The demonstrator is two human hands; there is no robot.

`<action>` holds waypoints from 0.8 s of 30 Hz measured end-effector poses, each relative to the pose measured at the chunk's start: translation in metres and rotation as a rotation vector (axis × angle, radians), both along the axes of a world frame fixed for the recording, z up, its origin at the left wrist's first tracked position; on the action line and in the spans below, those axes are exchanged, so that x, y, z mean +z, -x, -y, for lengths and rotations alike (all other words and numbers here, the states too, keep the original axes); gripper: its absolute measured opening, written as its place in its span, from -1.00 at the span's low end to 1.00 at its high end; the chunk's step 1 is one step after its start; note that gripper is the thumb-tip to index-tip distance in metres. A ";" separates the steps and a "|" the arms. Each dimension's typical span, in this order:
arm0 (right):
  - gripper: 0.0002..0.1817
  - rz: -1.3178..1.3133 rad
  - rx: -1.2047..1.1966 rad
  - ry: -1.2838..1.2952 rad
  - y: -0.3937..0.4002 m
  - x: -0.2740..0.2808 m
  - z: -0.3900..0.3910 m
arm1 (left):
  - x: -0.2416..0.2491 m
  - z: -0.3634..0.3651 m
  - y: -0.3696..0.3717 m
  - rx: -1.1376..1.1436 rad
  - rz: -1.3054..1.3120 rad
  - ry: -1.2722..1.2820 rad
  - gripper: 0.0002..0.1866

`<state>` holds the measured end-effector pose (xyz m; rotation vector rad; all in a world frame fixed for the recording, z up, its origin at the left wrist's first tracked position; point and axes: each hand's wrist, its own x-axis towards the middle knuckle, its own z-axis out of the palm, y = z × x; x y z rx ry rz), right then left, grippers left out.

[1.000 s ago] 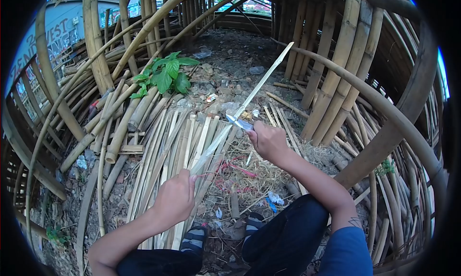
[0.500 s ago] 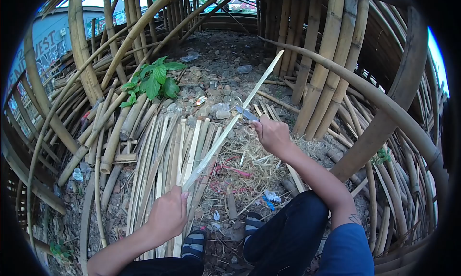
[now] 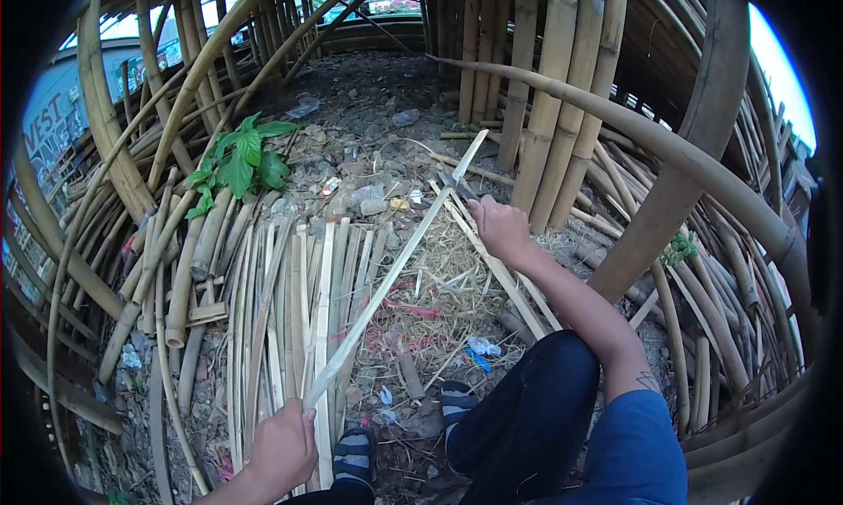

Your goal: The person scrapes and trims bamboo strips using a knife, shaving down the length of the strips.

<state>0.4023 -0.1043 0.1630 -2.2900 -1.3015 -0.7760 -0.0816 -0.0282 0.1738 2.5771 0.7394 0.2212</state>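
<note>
My left hand (image 3: 283,448) is closed round the lower end of a long, pale bamboo strip (image 3: 386,281), which slants up and away to the right. In my right hand (image 3: 502,230) is a knife (image 3: 458,185), its blade against the strip near the far end. The handle is mostly hidden by my fingers. A thin curled shaving (image 3: 408,141) shows just beyond the blade. Below the strip lies a heap of bamboo shavings (image 3: 448,268). Beside my left hand, many split bamboo strips (image 3: 294,307) lie in a row on the ground.
Upright bamboo poles (image 3: 562,101) and a bent pole (image 3: 650,132) stand close on my right. Stacked bamboo (image 3: 189,281) lies at left beside a leafy green plant (image 3: 241,161). Rubble ground (image 3: 351,154) stretches ahead. Blue and white plastic scraps (image 3: 481,351) lie near my knee.
My left hand has drawn back toward me, down and left, with the bamboo strip. The knife now sits nearer the strip's far end. The view has shifted slightly right.
</note>
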 end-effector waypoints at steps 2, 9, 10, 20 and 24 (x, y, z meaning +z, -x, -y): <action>-0.46 0.012 -0.007 0.000 0.002 -0.002 0.001 | -0.001 0.002 0.001 0.015 -0.042 0.011 -0.75; -0.37 -1.723 0.332 -0.176 0.024 0.023 -0.007 | 0.000 -0.001 -0.001 0.027 -0.003 -0.003 -0.74; -0.37 -1.720 0.338 -0.176 0.024 0.017 -0.012 | 0.001 -0.001 -0.002 0.028 -0.027 0.017 -0.73; -0.36 -0.169 -0.308 0.035 -0.035 0.009 -0.017 | 0.005 0.001 0.002 0.043 -0.014 0.101 -0.72; -0.24 -0.454 -0.459 -0.086 -0.067 -0.020 0.005 | 0.010 -0.002 0.004 0.052 -0.056 0.135 -0.69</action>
